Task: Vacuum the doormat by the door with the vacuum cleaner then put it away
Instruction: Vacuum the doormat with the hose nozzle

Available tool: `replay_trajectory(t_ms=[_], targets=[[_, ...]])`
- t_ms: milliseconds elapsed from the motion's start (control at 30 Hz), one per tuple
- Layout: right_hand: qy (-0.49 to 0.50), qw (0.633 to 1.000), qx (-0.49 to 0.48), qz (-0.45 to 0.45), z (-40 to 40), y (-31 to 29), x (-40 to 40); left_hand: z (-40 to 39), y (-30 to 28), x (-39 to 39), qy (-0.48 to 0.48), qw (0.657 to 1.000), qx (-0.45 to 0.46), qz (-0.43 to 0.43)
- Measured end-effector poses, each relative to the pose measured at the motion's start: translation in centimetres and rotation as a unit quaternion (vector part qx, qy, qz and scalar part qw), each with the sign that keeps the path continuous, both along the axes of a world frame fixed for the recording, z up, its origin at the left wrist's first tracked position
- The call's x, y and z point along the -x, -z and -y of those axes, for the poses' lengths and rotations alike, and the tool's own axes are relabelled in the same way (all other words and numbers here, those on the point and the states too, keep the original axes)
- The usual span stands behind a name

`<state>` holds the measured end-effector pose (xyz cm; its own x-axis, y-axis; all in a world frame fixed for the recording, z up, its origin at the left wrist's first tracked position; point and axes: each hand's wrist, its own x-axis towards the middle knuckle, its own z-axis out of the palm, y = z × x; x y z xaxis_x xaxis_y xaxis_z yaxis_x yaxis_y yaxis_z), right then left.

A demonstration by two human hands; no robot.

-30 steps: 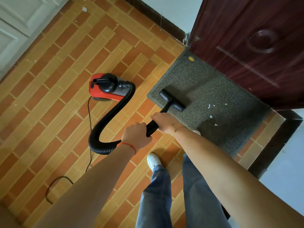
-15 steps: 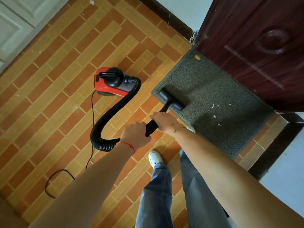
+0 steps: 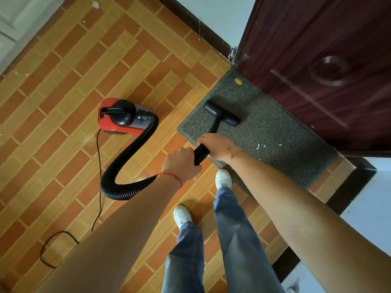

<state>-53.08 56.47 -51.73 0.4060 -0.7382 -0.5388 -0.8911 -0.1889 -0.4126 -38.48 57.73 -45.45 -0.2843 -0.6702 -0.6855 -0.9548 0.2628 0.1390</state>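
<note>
Left hand (image 3: pixel 181 163) and right hand (image 3: pixel 218 145) grip hose (image 3: pixel 200 154); nozzle (image 3: pixel 222 113) mid-doormat (image 3: pixel 275 132).

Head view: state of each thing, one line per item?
Door: shut, dark red, mat against its foot.
Doormat: flat on the floor, white scraps and a yellow bit on it.
Nozzle: flat on the doormat's left part.
Hose: curved in an S on the floor.
Vacuum cleaner: on the tiles, left of the doormat.
Cord: loose, looped.
Left hand: grips hose.
Right hand: grips hose nearer nozzle.
</note>
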Motion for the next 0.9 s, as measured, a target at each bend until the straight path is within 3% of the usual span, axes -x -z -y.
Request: replay_trajectory(t_ms=[533, 900], targets=[[0.009, 1.000, 0.010, -0.013, 12.9, 0.2, 12.8, 12.9, 0.1, 13.3, -0.026, 1.000, 0.001, -0.002], [0.013, 1.000, 0.007, -0.012, 15.6, 0.2, 15.4, 15.7, 0.3, 15.6, -0.023, 1.000, -0.011, -0.014]])
